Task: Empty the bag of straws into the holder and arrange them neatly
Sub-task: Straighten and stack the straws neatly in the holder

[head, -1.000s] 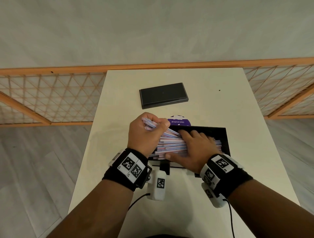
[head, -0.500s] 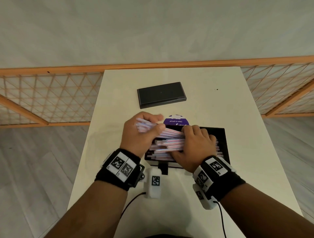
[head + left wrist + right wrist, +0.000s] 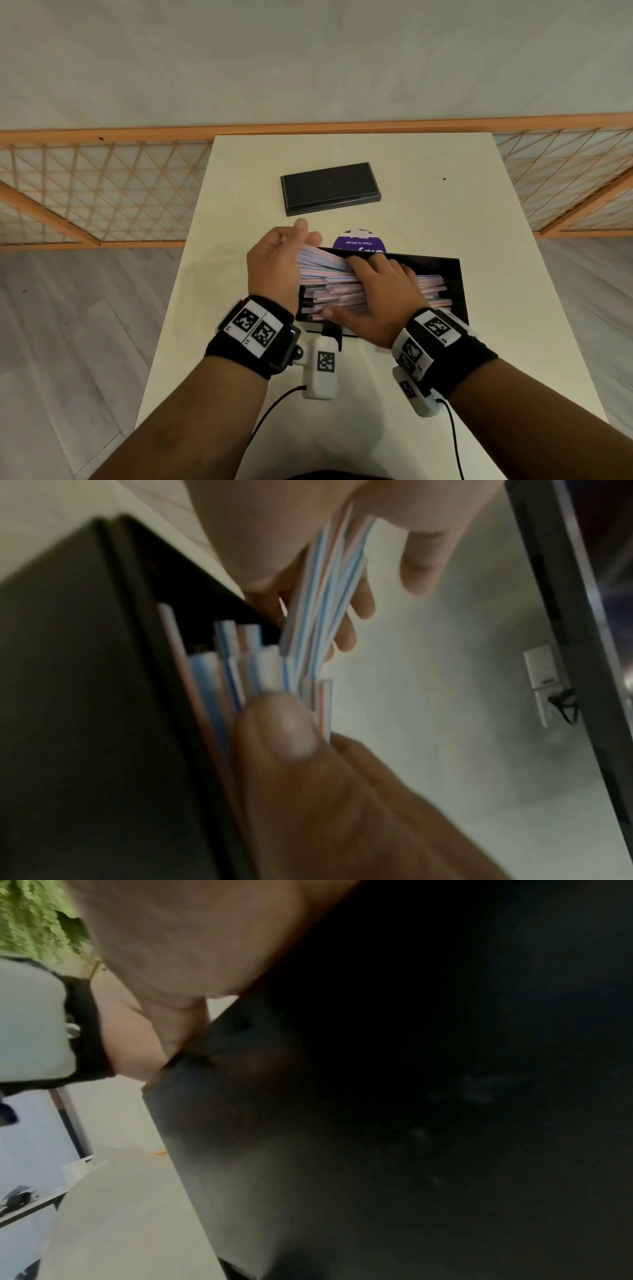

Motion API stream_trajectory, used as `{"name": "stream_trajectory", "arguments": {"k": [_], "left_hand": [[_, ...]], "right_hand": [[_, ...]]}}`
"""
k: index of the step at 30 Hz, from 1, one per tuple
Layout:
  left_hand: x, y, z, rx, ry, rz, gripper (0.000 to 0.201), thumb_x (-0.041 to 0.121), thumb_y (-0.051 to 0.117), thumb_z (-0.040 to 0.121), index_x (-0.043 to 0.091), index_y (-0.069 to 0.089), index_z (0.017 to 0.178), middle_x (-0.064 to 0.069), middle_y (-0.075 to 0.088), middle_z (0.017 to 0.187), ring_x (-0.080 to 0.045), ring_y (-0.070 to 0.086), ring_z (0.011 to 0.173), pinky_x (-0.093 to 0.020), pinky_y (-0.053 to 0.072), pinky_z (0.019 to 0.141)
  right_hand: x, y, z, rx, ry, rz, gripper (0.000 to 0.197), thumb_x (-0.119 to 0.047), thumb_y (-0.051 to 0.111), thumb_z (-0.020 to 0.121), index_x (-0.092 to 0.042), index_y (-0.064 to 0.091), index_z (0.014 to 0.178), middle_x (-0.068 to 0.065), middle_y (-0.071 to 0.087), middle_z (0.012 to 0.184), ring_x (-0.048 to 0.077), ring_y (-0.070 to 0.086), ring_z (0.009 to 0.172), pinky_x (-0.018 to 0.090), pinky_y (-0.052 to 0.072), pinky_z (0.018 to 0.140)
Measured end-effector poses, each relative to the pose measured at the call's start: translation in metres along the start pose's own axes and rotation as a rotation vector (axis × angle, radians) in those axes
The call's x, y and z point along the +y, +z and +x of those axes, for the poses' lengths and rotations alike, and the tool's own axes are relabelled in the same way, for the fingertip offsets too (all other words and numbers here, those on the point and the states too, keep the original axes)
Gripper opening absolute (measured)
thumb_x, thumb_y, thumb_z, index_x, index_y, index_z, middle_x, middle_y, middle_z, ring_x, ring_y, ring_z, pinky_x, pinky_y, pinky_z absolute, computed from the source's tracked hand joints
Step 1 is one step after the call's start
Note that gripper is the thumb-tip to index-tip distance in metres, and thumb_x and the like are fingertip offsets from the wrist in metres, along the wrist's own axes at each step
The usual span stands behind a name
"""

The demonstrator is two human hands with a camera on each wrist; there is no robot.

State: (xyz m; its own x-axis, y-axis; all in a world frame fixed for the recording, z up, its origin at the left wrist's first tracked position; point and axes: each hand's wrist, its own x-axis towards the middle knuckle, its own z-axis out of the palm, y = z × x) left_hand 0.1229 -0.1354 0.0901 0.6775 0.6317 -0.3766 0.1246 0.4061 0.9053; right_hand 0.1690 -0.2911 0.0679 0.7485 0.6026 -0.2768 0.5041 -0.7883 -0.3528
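From the head view, the straws [image 3: 329, 274] lie lengthwise left to right in the black holder [image 3: 457, 274]; their left ends overhang its edge against the left hand [image 3: 274, 267], which is nearer them, palm flat and fingers loose, while the right hand [image 3: 373, 298] presses spread fingers on top. The left wrist view shows the thumb [image 3: 284, 731] touching the straw ends. The right wrist view is mostly dark holder wall.

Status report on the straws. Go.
Left hand cupping straw ends. Right hand flat, pressing straws into holder. Some still stick out left. No obstruction.
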Motion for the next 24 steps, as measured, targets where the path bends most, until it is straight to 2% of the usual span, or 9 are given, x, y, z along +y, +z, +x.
{"name": "stream_trajectory", "arguments": {"k": [5,7,10,12,14,16,18,20,24], "left_hand": [[0.001,0.007,-0.022,-0.013,0.004,-0.005,0.048,0.029,0.057,0.101,0.009,0.052,0.058,-0.017,0.071,0.069,-0.036,0.075,0.079,-0.054,0.061,0.081],[-0.001,0.009,-0.028,-0.022,-0.011,-0.038,0.051,0.031,0.056,0.101,0.009,0.051,0.055,-0.014,0.063,0.059,-0.032,0.074,0.070,-0.049,0.062,0.076],[-0.001,0.012,-0.027,-0.043,-0.050,-0.143,0.049,0.028,0.055,0.101,0.009,0.047,0.057,-0.007,0.054,0.051,-0.028,0.070,0.062,-0.038,0.060,0.067],[-0.002,0.013,-0.022,-0.054,0.053,-0.050,0.041,0.029,0.058,0.100,0.007,0.056,0.065,-0.009,0.067,0.065,-0.026,0.074,0.075,-0.035,0.059,0.069],[-0.008,0.006,-0.011,-0.014,0.277,0.296,0.027,0.036,0.063,0.098,0.013,0.068,0.085,-0.001,0.075,0.089,-0.014,0.072,0.088,-0.031,0.056,0.079],[-0.013,-0.002,0.001,0.011,0.356,0.435,0.030,0.049,0.062,0.093,0.022,0.068,0.104,0.008,0.071,0.108,-0.003,0.065,0.102,-0.025,0.050,0.091],[-0.015,-0.007,0.007,0.029,0.266,0.328,0.040,0.059,0.051,0.090,0.028,0.067,0.109,0.007,0.069,0.115,-0.004,0.063,0.109,-0.026,0.048,0.097],[-0.016,-0.009,0.009,0.031,0.121,0.143,0.046,0.056,0.040,0.101,0.023,0.066,0.119,-0.001,0.067,0.124,-0.012,0.062,0.116,-0.026,0.048,0.097],[-0.026,-0.010,0.005,-0.024,0.074,0.290,0.051,0.050,0.024,0.107,0.022,0.061,0.128,0.004,0.065,0.124,-0.009,0.061,0.113,-0.022,0.045,0.095]], "right_hand": [[-0.005,0.005,0.002,0.038,0.005,0.058,0.090,-0.084,0.049,0.064,-0.036,0.033,0.138,-0.005,0.046,0.126,0.022,0.047,0.115,0.046,0.037,0.102],[-0.005,0.005,0.001,0.059,-0.007,-0.024,0.081,-0.082,0.045,0.063,-0.035,0.044,0.129,-0.005,0.050,0.119,0.023,0.047,0.109,0.045,0.036,0.095],[-0.007,0.006,-0.001,0.180,-0.026,-0.033,0.055,-0.063,0.060,0.067,-0.024,0.056,0.107,-0.003,0.059,0.105,0.027,0.053,0.098,0.045,0.035,0.087],[-0.009,0.005,-0.001,0.190,0.013,-0.033,0.054,-0.058,0.062,0.071,-0.023,0.055,0.110,-0.002,0.060,0.108,0.028,0.053,0.101,0.045,0.034,0.090],[-0.011,0.004,0.000,0.119,0.073,-0.056,0.069,-0.072,0.055,0.071,-0.027,0.047,0.123,-0.005,0.055,0.120,0.025,0.048,0.111,0.046,0.033,0.098],[-0.010,0.000,-0.001,0.098,0.090,-0.029,0.084,-0.083,0.049,0.067,-0.028,0.041,0.130,-0.006,0.050,0.127,0.022,0.044,0.118,0.045,0.033,0.105],[-0.006,-0.004,-0.005,0.117,0.066,0.040,0.085,-0.083,0.053,0.067,-0.029,0.039,0.131,-0.007,0.047,0.127,0.019,0.042,0.118,0.042,0.034,0.107],[0.003,-0.008,-0.012,0.122,0.049,0.030,0.081,-0.082,0.052,0.069,-0.031,0.040,0.130,-0.008,0.047,0.126,0.017,0.042,0.116,0.041,0.034,0.106],[0.019,-0.013,-0.021,-0.041,0.076,-0.111,0.085,-0.090,0.026,0.068,-0.036,0.043,0.132,-0.010,0.049,0.126,0.019,0.045,0.116,0.046,0.034,0.106]]}}
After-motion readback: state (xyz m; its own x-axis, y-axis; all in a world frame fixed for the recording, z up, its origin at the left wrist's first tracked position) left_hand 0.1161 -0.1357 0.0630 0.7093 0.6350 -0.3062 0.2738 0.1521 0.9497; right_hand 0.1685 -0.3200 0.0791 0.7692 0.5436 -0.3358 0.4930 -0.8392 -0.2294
